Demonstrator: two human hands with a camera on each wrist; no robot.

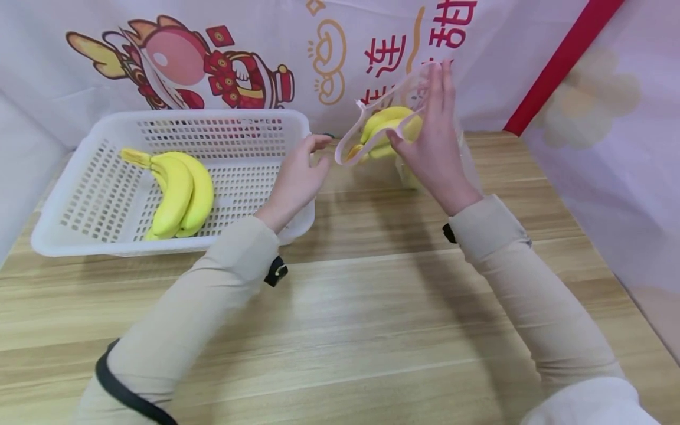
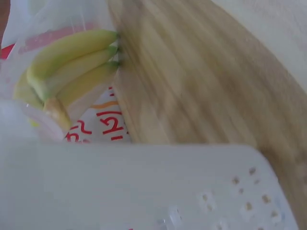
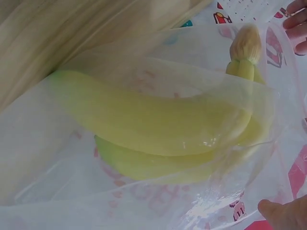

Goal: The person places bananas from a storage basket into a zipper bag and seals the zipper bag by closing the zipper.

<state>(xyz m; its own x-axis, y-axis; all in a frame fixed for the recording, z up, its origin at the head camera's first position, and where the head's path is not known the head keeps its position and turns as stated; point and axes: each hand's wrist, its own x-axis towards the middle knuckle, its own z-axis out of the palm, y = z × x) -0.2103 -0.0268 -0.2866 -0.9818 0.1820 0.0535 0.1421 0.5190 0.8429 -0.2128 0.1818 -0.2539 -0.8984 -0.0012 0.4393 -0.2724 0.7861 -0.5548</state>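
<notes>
My left hand (image 1: 300, 177) is over the right end of the white basket (image 1: 39, 236), thumb and fingers apart with nothing between them. Inside a clear plastic bag (image 1: 342, 154) with a pale pink rim lies a bunch of yellow bananas (image 1: 383, 125), its stem end toward the mouth; the right wrist view shows these bagged bananas (image 3: 158, 120) through the film. At the bag's right side is my right hand (image 1: 438, 147), fingers straight along the far rim and thumb (image 3: 278, 213) near the close rim. Another bunch of bananas (image 1: 177, 192) rests in the basket.
The wooden table (image 1: 340, 330) runs up to a white printed cloth (image 1: 255, 35) hanging behind the basket and bag. A red band (image 1: 563, 65) edges the cloth at right, beside a pale side panel (image 1: 627, 189).
</notes>
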